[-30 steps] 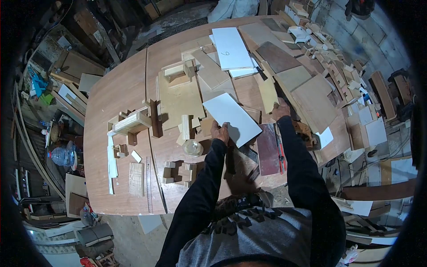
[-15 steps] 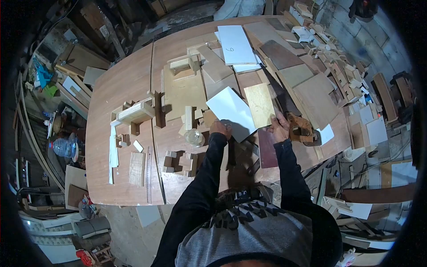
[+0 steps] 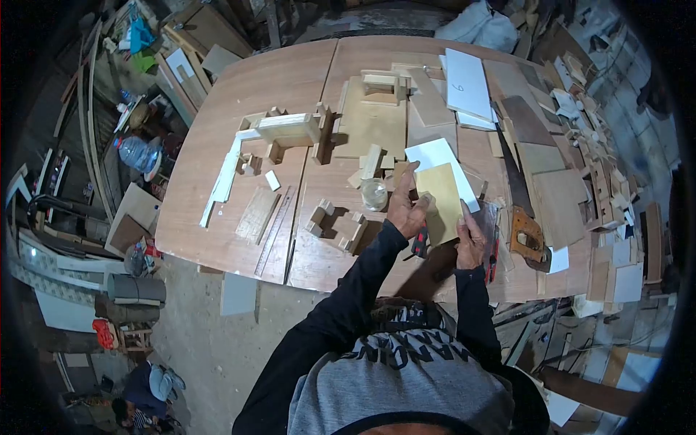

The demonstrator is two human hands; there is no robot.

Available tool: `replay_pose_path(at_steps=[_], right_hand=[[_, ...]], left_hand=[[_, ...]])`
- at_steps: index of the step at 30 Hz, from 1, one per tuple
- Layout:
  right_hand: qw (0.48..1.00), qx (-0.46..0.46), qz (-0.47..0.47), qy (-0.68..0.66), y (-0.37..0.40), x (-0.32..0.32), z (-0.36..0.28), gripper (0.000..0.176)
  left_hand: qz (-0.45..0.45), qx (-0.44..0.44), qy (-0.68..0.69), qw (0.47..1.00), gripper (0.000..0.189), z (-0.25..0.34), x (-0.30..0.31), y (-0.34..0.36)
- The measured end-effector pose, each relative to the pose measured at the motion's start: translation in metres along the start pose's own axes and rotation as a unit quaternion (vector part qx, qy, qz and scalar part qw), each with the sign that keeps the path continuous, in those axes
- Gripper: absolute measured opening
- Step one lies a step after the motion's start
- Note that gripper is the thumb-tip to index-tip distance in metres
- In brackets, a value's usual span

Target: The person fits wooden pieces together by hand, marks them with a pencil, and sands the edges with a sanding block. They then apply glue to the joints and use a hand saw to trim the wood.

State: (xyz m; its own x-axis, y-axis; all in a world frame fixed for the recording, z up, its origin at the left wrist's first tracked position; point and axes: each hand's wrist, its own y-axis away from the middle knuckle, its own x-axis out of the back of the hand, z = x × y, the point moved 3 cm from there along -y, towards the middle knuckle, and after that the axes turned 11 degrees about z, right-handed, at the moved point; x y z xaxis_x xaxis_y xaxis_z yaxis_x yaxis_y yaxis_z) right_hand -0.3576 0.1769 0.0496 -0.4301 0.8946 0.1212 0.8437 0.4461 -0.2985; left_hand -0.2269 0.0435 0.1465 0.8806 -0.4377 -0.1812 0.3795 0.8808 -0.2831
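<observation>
Left hand and right hand clasp opposite edges of a pale rectangular plywood panel, steadying it over a white rectangular board.

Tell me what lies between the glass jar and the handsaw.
Head view: left hand and right hand, holding a pale wooden panel over a white board, sit between glass jar and handsaw.

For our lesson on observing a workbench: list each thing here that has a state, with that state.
panel: held at its edges, overlapping white board.
white board: partly covered.
left hand: gripping panel's left edge.
right hand: gripping panel's lower corner.
jar: upright on table.
saw: lying flat, untouched.
</observation>
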Motion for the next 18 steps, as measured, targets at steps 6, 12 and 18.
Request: replay_pose_path(at_steps=[6,12,18], right_hand=[[0.983,-0.067,-0.056,-0.164,0.015,-0.015,-0.045,0.044],[0.981,-0.095,-0.076,-0.152,0.033,-0.028,-0.064,0.036],[0.970,-0.136,-0.094,-0.179,0.050,-0.054,-0.087,0.034]], left_hand=[[0.041,-0.131,-0.129,0.982,0.055,0.032,0.020,0.008],[0.012,-0.026,-0.042,0.999,0.046,0.069,0.039,0.009],[0.010,-0.022,-0.038,0.999,0.048,0.084,0.075,0.003]])
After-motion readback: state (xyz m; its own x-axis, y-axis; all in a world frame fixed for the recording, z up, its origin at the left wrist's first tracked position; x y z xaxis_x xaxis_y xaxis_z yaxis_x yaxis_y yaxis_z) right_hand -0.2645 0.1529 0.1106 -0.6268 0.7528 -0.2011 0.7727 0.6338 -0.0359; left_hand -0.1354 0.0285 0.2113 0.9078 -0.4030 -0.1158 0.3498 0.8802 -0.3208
